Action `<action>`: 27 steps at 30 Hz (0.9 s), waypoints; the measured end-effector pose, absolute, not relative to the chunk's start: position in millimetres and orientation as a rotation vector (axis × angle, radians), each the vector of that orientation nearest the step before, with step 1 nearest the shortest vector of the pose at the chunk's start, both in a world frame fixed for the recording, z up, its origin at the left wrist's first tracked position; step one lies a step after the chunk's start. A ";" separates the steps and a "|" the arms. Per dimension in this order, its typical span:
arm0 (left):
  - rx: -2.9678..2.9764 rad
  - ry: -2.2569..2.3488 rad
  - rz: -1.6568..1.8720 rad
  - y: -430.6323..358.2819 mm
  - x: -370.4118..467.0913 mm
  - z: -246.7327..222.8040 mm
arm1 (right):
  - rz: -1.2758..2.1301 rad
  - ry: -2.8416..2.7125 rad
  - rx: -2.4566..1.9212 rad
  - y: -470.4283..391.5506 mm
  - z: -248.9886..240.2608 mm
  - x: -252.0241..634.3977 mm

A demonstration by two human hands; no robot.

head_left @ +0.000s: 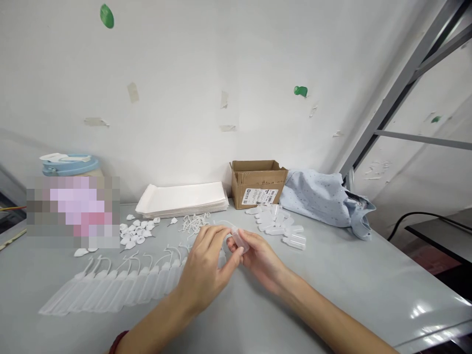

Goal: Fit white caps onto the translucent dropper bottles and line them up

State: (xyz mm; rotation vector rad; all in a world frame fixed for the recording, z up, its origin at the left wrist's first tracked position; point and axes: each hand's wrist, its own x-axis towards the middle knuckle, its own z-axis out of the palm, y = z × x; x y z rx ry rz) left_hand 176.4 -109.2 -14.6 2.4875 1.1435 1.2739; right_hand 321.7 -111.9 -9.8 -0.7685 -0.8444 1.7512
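A small translucent plastic bottle (240, 242) is held up in front of me, tilted, with a thin white tube curving from its neck end. My right hand (260, 255) is closed around the bottle from the right. From the other side, my left hand (206, 260) pinches it, thumb at the lower end and fingers near the neck. Left of my hands lies a row of similar bottles (121, 290) fitted with curved tubes. Loose bottles (275, 221) without tubes lie beyond my right hand. Behind my left hand are a heap of thin white tubes (195, 223) and several white caps (137, 231).
At the wall stand an open cardboard box (260, 189) and a stack of white envelopes or sheets (184, 196). A light blue cloth (317, 196) lies right of the box. A blue-lidded tub (70, 164) stands at the left, beside a blurred-out patch. A metal frame (398, 93) rises at the right.
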 end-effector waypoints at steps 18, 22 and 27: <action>2.593 1.078 1.236 -106.5 173.2 -15.6 | 1.784 -0.861 -0.699 -110.3 -17.3 321.2; 2.541 1.060 1.189 -106.6 170.6 -16.4 | 1.772 -0.869 -0.737 -110.5 -16.0 321.9; 2.567 1.046 1.140 -106.4 167.8 -14.6 | 1.753 -0.900 -0.778 -109.8 -10.8 323.8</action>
